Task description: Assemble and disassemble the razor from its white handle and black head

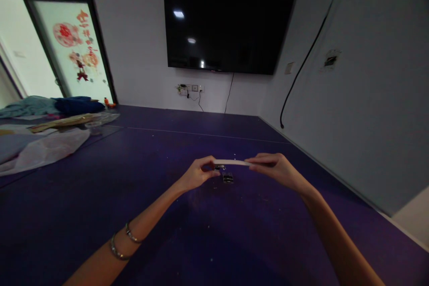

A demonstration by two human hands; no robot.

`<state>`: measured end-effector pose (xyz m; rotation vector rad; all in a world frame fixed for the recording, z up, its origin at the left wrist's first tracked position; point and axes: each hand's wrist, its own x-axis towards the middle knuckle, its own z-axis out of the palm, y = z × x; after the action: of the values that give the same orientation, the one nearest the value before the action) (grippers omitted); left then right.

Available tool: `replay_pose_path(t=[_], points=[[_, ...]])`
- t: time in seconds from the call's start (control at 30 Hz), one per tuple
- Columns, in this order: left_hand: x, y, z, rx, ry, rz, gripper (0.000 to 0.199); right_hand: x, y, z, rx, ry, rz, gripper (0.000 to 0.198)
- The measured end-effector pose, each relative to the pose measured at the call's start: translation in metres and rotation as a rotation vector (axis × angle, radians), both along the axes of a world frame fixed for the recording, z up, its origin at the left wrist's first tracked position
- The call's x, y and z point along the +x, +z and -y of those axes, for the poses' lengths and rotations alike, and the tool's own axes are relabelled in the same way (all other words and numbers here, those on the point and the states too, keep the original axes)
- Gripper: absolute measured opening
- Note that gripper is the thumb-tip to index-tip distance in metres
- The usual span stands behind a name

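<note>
A thin white strip or panel (pixel 231 162), seen edge-on, spans the gap between my hands above the dark purple surface. My left hand (pixel 197 173) is closed at its left end, thumb below and fingers above. A small dark, metallic-looking piece (pixel 219 167) shows just under that end, by my left fingertips; I cannot tell whether it is attached. My right hand (pixel 276 170) pinches the right end between thumb and fingers. Below the strip, a small dark square piece with lighter marks (pixel 228 178) lies on the surface, apart from both hands.
The purple surface (pixel 150 214) has small white specks on it. To the left lie plastic sheeting (pixel 50 149), a blue cloth (pixel 78 106) and a small orange bottle (pixel 106 101). A television (pixel 228 29) hangs on the far wall. A black cable (pixel 306 56) dangles at the right.
</note>
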<state>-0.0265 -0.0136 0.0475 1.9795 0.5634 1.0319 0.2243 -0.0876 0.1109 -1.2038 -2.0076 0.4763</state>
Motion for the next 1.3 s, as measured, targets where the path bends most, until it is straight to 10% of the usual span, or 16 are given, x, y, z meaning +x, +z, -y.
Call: replay_pose_path(t=[1.3], points=[[-0.002, 0.010, 0.006, -0.006, 0.021, 0.024, 0.015, 0.002, 0.000, 0.000, 0.000, 0.001, -0.045, 0.029]])
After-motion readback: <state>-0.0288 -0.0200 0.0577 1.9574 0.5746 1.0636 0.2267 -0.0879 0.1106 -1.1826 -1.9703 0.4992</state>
